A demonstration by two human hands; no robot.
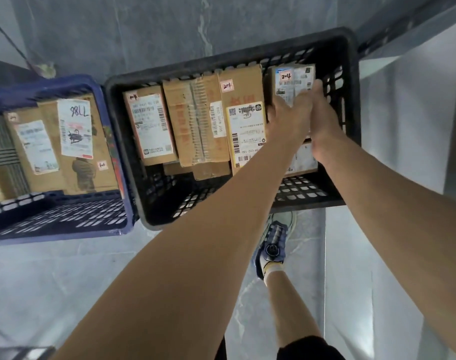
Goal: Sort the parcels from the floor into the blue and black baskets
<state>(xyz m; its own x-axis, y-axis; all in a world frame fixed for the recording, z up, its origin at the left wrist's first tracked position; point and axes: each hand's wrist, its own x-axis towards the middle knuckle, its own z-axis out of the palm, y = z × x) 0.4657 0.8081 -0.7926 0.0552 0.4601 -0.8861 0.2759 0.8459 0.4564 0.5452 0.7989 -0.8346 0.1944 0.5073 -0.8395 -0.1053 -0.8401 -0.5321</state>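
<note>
The black basket (350,74) stands in the middle, holding several cardboard parcels side by side. At its right end both my hands grip a small parcel (294,79) with a white label marked "2-4". My left hand (289,116) holds its left side, and my right hand (323,110) holds its right side against the basket wall. Beside it lies a parcel with a yellow-edged label (243,118). The blue basket (112,157) sits to the left with a large labelled box (63,144) inside.
A pale tiled floor (65,281) runs below the baskets, a dark grey wall (143,29) behind them. My foot in a blue shoe (272,245) stands just in front of the black basket. A white surface (403,126) rises on the right.
</note>
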